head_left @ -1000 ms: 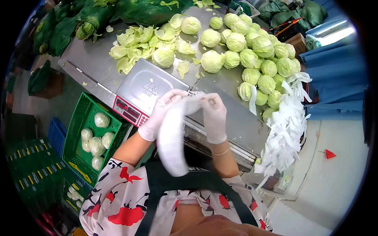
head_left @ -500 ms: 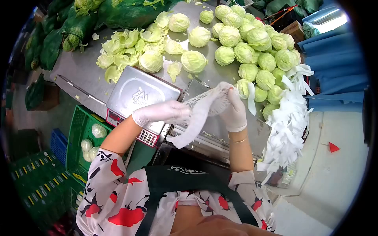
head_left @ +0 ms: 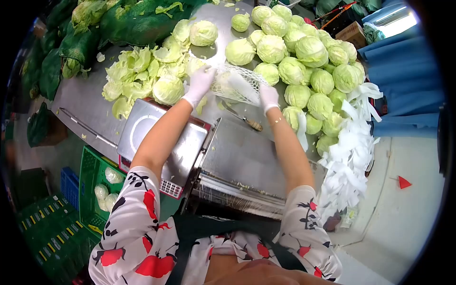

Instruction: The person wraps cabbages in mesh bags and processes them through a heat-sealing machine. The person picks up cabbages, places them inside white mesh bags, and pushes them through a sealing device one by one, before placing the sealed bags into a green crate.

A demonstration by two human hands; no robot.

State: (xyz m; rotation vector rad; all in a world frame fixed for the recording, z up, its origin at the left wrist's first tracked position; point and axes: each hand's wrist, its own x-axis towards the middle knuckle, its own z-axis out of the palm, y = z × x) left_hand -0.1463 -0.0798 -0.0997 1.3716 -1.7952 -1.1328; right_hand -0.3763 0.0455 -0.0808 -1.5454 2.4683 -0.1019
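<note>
Both hands wear whitish gloves and stretch a white foam net [head_left: 240, 85] between them. My left hand [head_left: 200, 86] grips its left end, beside the loose cabbage leaves. My right hand [head_left: 269, 97] holds the right end, near the heap of cabbages [head_left: 311, 51]. A pale green cabbage shows faintly through the mesh; whether it is inside or behind the net I cannot tell. Below the net, a knife with a wooden handle [head_left: 254, 124] lies on the metal table [head_left: 237, 152].
A scale [head_left: 154, 137] stands left of centre, with loose leaves [head_left: 128, 71] behind it. More white nets [head_left: 349, 152] are piled at the right. A green crate [head_left: 90, 190] with wrapped cabbages is at the lower left. Green mesh sacks [head_left: 137, 21] lie at the back.
Both hands have moved forward over the table and pulled the net out wide. The knife now shows fully, and the view has shifted slightly.
</note>
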